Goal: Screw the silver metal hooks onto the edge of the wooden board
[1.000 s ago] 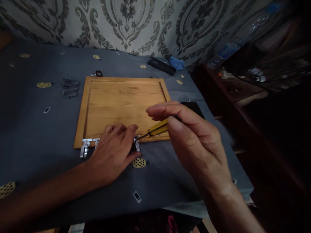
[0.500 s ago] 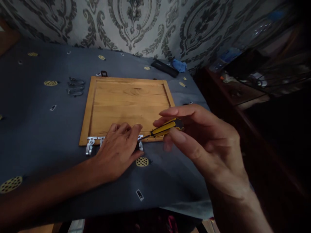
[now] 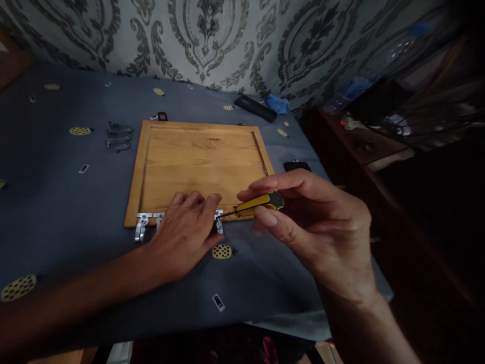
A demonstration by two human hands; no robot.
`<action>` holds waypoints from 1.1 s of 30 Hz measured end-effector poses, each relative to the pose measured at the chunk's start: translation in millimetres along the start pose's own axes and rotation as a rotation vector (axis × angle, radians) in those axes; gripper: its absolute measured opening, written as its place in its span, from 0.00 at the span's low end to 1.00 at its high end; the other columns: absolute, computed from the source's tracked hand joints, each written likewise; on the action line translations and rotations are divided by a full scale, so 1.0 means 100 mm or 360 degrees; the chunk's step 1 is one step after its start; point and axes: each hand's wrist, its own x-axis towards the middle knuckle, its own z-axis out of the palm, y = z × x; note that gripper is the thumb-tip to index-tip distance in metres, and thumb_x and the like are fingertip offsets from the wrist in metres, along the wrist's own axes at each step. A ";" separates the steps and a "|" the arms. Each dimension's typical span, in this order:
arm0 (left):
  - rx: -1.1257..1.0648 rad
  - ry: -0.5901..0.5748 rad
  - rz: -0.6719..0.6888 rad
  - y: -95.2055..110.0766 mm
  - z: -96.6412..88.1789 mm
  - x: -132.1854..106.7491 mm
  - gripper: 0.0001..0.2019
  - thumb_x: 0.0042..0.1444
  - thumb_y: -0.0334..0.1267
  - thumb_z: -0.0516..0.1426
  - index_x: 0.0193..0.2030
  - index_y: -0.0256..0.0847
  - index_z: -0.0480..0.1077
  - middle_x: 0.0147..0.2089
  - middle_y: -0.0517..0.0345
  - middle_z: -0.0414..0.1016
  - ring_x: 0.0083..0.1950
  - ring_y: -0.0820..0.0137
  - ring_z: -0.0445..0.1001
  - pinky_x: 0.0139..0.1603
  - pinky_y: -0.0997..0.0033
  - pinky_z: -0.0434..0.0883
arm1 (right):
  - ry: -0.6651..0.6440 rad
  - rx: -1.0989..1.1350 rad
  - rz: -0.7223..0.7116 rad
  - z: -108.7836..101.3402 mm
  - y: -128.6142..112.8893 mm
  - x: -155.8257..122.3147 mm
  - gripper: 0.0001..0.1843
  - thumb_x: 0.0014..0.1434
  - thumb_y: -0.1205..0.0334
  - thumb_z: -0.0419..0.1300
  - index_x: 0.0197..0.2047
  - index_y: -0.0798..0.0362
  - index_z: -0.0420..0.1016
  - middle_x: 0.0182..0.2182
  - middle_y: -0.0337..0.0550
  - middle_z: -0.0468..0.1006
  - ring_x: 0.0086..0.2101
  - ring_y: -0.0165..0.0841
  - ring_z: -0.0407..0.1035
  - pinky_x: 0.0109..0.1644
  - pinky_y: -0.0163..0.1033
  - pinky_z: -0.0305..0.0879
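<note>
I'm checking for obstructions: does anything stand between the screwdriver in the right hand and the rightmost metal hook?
Nothing visible does: the screwdriver in the right hand reaches the rightmost metal hook on the wooden board, with the left hand close beside that hook, not across the path.

2nd metal hook point(image 3: 159, 220): partly hid by L hand point(image 3: 186, 230)
screwdriver tip point(image 3: 219, 217): too sm.
R forearm point(image 3: 369, 318): cut @ btm
</note>
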 end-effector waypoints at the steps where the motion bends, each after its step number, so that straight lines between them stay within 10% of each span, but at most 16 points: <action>1: 0.0004 0.0002 0.0001 0.00 0.00 0.00 0.26 0.56 0.40 0.65 0.57 0.40 0.59 0.43 0.53 0.77 0.49 0.54 0.71 0.48 0.55 0.64 | -0.0017 -0.0014 0.0007 -0.01 -0.01 -0.01 0.12 0.56 0.65 0.69 0.45 0.48 0.81 0.38 0.39 0.82 0.32 0.30 0.75 0.29 0.34 0.74; 8: 0.0006 0.0011 0.0009 0.01 -0.01 0.00 0.25 0.56 0.39 0.65 0.56 0.39 0.60 0.42 0.52 0.77 0.49 0.54 0.71 0.48 0.55 0.65 | -0.0058 -0.0099 -0.0109 0.00 0.00 -0.04 0.09 0.56 0.66 0.70 0.42 0.48 0.82 0.35 0.37 0.83 0.25 0.25 0.72 0.29 0.32 0.72; 19: 0.0008 0.0076 -0.0021 0.00 0.01 -0.03 0.27 0.55 0.40 0.66 0.56 0.43 0.59 0.42 0.54 0.76 0.47 0.55 0.72 0.47 0.57 0.66 | 0.0730 0.0140 -0.0387 0.09 0.09 -0.11 0.06 0.59 0.61 0.68 0.40 0.44 0.79 0.34 0.39 0.78 0.22 0.28 0.68 0.19 0.40 0.62; 33: 0.0057 0.0081 0.0000 0.01 0.01 0.00 0.30 0.51 0.37 0.69 0.55 0.42 0.58 0.42 0.55 0.76 0.47 0.55 0.73 0.48 0.55 0.68 | 0.0475 -0.0032 -0.0353 0.04 0.29 -0.12 0.10 0.59 0.69 0.66 0.41 0.45 0.77 0.33 0.37 0.78 0.25 0.28 0.70 0.27 0.38 0.70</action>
